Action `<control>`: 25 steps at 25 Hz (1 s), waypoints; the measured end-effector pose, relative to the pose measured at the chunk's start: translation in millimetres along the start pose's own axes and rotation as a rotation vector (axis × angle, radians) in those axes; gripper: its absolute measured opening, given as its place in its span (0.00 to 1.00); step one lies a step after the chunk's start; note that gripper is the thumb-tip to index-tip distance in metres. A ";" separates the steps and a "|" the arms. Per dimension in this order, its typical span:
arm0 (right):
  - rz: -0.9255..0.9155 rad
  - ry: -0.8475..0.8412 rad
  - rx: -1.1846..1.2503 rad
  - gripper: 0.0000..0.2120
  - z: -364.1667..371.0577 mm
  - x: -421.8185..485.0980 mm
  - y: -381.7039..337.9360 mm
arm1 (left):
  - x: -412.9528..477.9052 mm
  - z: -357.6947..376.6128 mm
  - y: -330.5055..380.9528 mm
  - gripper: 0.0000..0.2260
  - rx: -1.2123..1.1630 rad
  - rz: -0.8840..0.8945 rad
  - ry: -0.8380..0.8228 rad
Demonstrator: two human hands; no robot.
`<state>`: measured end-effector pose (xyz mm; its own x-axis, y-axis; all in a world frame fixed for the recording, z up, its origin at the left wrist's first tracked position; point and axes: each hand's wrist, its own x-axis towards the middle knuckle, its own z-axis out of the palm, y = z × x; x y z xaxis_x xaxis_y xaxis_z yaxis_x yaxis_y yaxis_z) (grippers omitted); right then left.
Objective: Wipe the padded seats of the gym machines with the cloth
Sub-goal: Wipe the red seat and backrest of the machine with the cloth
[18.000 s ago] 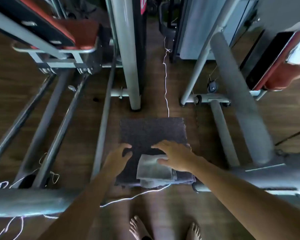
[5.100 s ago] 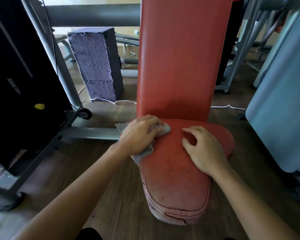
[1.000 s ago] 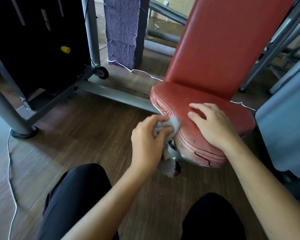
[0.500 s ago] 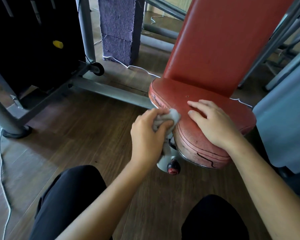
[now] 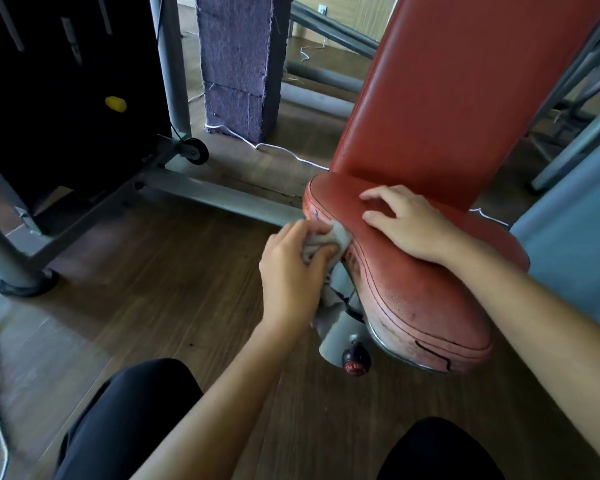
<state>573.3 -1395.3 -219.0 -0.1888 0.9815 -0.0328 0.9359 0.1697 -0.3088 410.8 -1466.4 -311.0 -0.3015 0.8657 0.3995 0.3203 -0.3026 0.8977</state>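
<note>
Nearest to us were our own knees (image 5: pixel 129 407), in dark trousers, crouched just short of the red padded seat (image 5: pixel 426 292). We were low, it seemed, so as to reach the seat's side wall rather than its top.

At the seat's left edge our left hand (image 5: pixel 291 271) was clenched around the grey cloth (image 5: pixel 326 242), bunched into a wad and pressed against the piping; a loose tail hung down beside the grey post (image 5: pixel 336 327) under the seat, above the red-capped adjustment knob (image 5: pixel 355 362). We judged we were wiping the seat's rim, where the upholstery looked worn and cracked.

On top of the seat our right hand (image 5: pixel 409 223) lay flat, fingers spread, gripping nothing, probably to steady ourselves against the rubbing.

Behind the seat rose the red backrest (image 5: pixel 458 91), tilted away. To the seat's left, across the wooden floor (image 5: pixel 160 271), ran a grey frame rail (image 5: pixel 222 199); farther off stood a purple carpet-covered block (image 5: pixel 239 64) and a dark weight stack with a yellow pin (image 5: pixel 115 104).
</note>
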 end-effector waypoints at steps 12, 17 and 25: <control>0.008 0.102 -0.010 0.20 14.9 22.1 1.7 | 41.9 3.9 -27.6 0.12 -0.015 -0.096 0.123; 0.015 0.104 -0.011 0.20 16.5 23.2 3.4 | 27.7 8.5 -22.0 0.13 0.028 0.017 0.098; 0.026 0.110 -0.020 0.20 17.6 21.3 1.3 | 24.0 7.5 -15.7 0.11 0.010 0.015 0.077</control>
<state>565.2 -1375.8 -236.8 -0.1318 0.9892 0.0641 0.9459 0.1448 -0.2904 405.3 -1437.8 -316.9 -0.3648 0.8279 0.4259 0.3342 -0.3105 0.8899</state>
